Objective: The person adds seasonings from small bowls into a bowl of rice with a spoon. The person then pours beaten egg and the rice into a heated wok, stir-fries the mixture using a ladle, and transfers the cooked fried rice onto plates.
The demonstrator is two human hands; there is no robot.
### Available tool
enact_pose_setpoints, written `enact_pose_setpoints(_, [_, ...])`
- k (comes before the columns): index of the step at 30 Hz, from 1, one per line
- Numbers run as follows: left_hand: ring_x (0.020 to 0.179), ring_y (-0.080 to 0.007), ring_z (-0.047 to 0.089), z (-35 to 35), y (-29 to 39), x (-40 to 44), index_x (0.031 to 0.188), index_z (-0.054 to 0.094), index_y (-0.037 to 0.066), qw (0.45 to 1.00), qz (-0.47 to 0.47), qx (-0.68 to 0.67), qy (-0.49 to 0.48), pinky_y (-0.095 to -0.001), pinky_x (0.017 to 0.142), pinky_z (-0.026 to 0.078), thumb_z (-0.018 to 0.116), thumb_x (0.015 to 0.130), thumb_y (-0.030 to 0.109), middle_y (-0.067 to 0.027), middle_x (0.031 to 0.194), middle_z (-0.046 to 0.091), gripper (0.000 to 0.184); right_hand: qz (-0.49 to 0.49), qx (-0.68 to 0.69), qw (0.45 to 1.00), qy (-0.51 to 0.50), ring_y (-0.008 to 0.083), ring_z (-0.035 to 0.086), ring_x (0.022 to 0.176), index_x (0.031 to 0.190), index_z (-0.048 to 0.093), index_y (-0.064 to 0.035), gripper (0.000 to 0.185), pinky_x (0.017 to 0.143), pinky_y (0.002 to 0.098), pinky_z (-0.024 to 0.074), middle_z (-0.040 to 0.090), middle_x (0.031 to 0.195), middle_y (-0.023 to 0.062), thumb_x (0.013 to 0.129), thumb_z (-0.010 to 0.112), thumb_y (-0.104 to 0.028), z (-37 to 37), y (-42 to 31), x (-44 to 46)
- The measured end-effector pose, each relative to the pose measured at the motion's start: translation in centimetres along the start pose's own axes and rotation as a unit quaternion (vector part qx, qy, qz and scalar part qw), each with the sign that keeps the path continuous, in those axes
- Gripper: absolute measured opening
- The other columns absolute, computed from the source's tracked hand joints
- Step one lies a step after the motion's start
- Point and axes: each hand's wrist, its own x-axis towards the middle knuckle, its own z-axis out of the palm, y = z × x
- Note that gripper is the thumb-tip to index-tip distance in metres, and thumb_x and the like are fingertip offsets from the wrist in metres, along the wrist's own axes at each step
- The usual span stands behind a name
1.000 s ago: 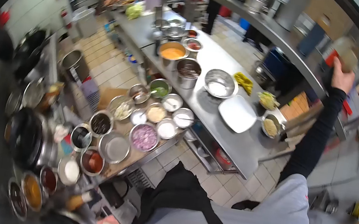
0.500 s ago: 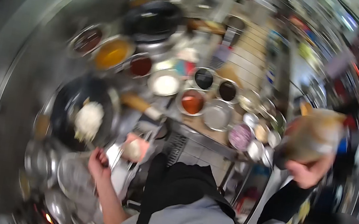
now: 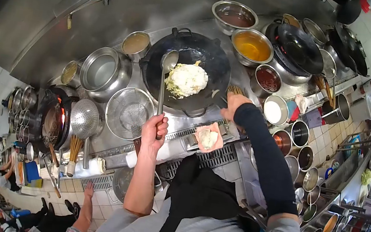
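My left hand [image 3: 153,133] is closed round the handle of a steel ladle [image 3: 163,83], whose bowl hangs over the left part of a black wok [image 3: 155,62]. In the wok lies a mound of white rice [image 3: 187,79] with yellowish, egg-like bits at its edge. At the wok's right rim, my right hand [image 3: 234,106] has its fingers curled at a bamboo wok brush [image 3: 236,90]; bristles stick out past the fingers, and the handle is hidden. Below the wok, a pinkish cloth or paper [image 3: 208,137] holds something pale.
A wire strainer [image 3: 129,113] and a steel pot [image 3: 104,74] stand left of the wok. Bowls of yellow liquid [image 3: 253,46] and dark red sauce [image 3: 268,78] stand to its right. Fire shows at a left burner [image 3: 63,116]. Another person's arm [image 3: 86,209] shows at lower left.
The view has swung toward the wok. My right hand has come from the far right, where it held a blurred brownish thing, to the brush. The ladle now shows clearly in my left hand.
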Motion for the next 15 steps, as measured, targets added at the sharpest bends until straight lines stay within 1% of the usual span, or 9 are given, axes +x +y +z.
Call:
enact_pose_setpoints(2, [0.059,-0.0072,0.046,0.3,-0.1,-0.3,0.105,0.058,-0.003,0.998,0.019,0.058,0.015,-0.0188,0.042,0.034,0.062,0.1,0.003,-0.0102,0.087,0.06,0.009,0.006,0.007,1.0,-0.021,0.0454,0.072,0.101,0.117,0.06,0.0077,0.055,0.092,0.0509,0.0566,0.073,0.101,0.0315,0.083,0.073,-0.034,0.6,-0.5,1.4])
enact_pose_setpoints(5, [0.058,-0.0084,0.047,1.9,-0.9,-0.6,0.103,0.055,-0.001,0.992,0.037,0.119,0.028,-0.0198,0.042,0.034,0.062,0.099,0.003,-0.0104,0.084,0.06,0.009,0.002,0.072,0.997,-0.001,0.0463,0.071,0.101,0.119,0.06,0.0077,0.058,0.093,0.0509,0.0559,0.073,0.1,0.032,0.084,0.074,-0.036,0.0,-1.3,-0.3])
enact_pose_setpoints(6, [0.058,-0.0099,0.049,2.5,-1.3,-0.6,0.104,0.055,-0.001,0.988,0.041,0.142,0.037,-0.0218,0.043,0.035,0.062,0.099,0.003,-0.0098,0.083,0.06,0.01,0.029,0.133,0.99,-0.026,0.0451,0.07,0.107,0.13,0.057,0.0093,0.069,0.097,0.0471,0.0547,0.072,0.109,0.0328,0.086,0.076,-0.04,-1.5,-1.7,-1.3])
enact_pose_setpoints(8, [0.058,-0.0101,0.05,4.4,-2.6,-0.5,0.104,0.055,0.0,0.982,0.054,0.168,0.068,-0.0229,0.043,0.036,0.063,0.098,0.003,-0.009,0.083,0.06,0.01,-0.031,0.262,0.962,0.073,0.0418,0.068,0.114,0.138,0.053,0.0092,0.078,0.1,0.0449,0.0533,0.07,0.119,0.0311,0.086,0.079,-0.043,-0.6,-1.2,-2.9])
enact_pose_setpoints(11, [0.058,-0.0098,0.051,6.5,-6.0,1.1,0.094,0.059,0.003,0.97,0.054,0.226,0.071,-0.024,0.046,0.038,0.067,0.095,0.004,-0.0052,0.078,0.059,0.008,-0.081,0.403,0.888,0.206,0.0329,0.063,0.128,0.15,0.046,0.0066,0.085,0.108,0.0408,0.0496,0.064,0.136,0.0248,0.088,0.084,-0.039,-0.7,-0.7,-7.0])
enact_pose_setpoints(12, [0.056,-0.0105,0.05,7.3,-7.7,1.7,0.091,0.06,0.005,0.962,0.068,0.256,0.07,-0.0253,0.046,0.038,0.068,0.095,0.005,-0.0017,0.073,0.057,0.008,-0.123,0.481,0.837,0.228,0.0264,0.062,0.129,0.151,0.046,0.0028,0.081,0.11,0.0389,0.0487,0.063,0.14,0.0201,0.089,0.085,-0.031,-2.0,-0.7,-8.7])
enact_pose_setpoints(13, [0.056,-0.0102,0.049,6.5,-9.4,3.5,0.091,0.059,0.005,0.96,0.063,0.274,0.019,-0.0257,0.047,0.038,0.068,0.094,0.005,-0.0019,0.074,0.056,0.01,-0.121,0.525,0.808,0.238,0.0211,0.06,0.128,0.153,0.046,0.0004,0.08,0.11,0.0364,0.0479,0.062,0.141,0.0159,0.088,0.086,-0.024,-3.7,-0.6,-11.4])
enact_pose_setpoints(14, [0.057,-0.0105,0.048,9.5,-10.8,2.4,0.088,0.056,0.005,0.963,0.042,0.265,0.008,-0.0262,0.049,0.039,0.069,0.093,0.002,-0.002,0.074,0.056,0.014,-0.131,0.551,0.767,0.301,0.0184,0.057,0.129,0.155,0.044,-0.0002,0.084,0.11,0.0358,0.0479,0.06,0.143,0.0125,0.087,0.088,-0.022,-4.0,-0.1,-13.7])
enact_pose_setpoints(15, [0.06,-0.0111,0.049,10.5,-12.9,2.7,0.088,0.055,0.005,0.969,0.036,0.243,-0.005,-0.027,0.051,0.041,0.069,0.091,-0.003,-0.0021,0.074,0.056,0.016,-0.119,0.605,0.724,0.309,0.0174,0.054,0.132,0.157,0.041,0.0001,0.088,0.112,0.036,0.0462,0.058,0.146,0.0103,0.086,0.089,-0.021,-6.4,0.2,-17.9])
